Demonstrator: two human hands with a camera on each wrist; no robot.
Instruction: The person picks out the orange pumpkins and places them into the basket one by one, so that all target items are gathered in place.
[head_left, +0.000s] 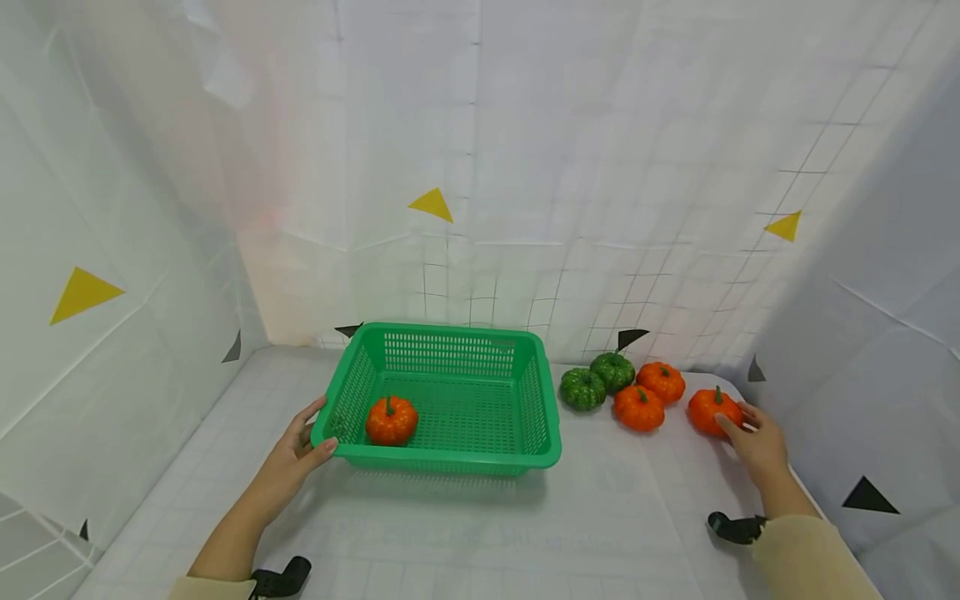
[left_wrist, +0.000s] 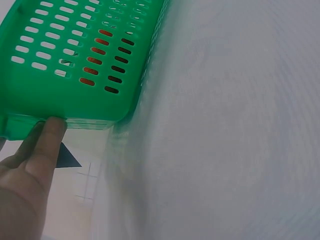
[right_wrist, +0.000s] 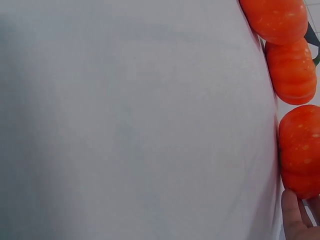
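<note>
A green plastic basket point(head_left: 450, 460) stands on the table, an orange pumpkin point(head_left: 392, 422) inside it at the front left. My left hand point(head_left: 288, 462) holds the basket's left side near the front corner, thumb at the rim; in the left wrist view its fingers touch the basket's wall point(left_wrist: 65, 95). At the far right, my right hand point(head_left: 757, 446) grips another small orange pumpkin point(head_left: 712, 410) from its right side, thumb in front. The right wrist view shows that pumpkin point(right_wrist: 302, 150) against the fingertips point(right_wrist: 290, 200); part of the hand is cut off there.
Two green pumpkins point(head_left: 582, 389) and two more orange pumpkins point(head_left: 639, 408) sit together between the basket and my right hand. White sheeted walls point(head_left: 510, 167) with yellow and black triangles enclose the white table point(head_left: 600, 533) at the back and sides.
</note>
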